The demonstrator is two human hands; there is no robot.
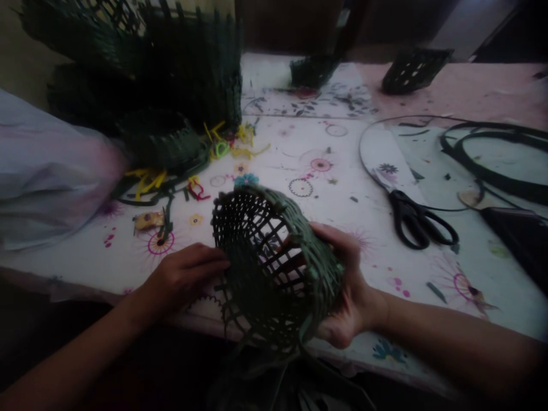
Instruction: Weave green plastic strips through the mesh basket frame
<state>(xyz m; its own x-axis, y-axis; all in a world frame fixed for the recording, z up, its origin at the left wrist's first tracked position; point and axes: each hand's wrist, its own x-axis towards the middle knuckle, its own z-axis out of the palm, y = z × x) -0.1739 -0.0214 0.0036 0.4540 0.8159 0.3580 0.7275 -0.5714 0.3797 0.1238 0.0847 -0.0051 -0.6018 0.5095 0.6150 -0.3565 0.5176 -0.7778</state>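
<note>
A dark green woven basket (261, 285) is tilted over the table's front edge, its open mouth towards me and loose strips hanging below it. My right hand (349, 291) is wrapped round the basket's right side, with the thumb underneath and some fingers behind the weave. On the left, my left hand (190, 274) has its fingers pressed together against the basket's side; their tips are partly hidden, dim and blurred.
Black-handled scissors (417, 222) lie on the right near a coil of dark strip (492, 154). Stacked green baskets (192, 68) stand at back left, beside a white bag (47, 171) and yellow scraps (246, 137). A small dark basket (413, 71) sits at back right.
</note>
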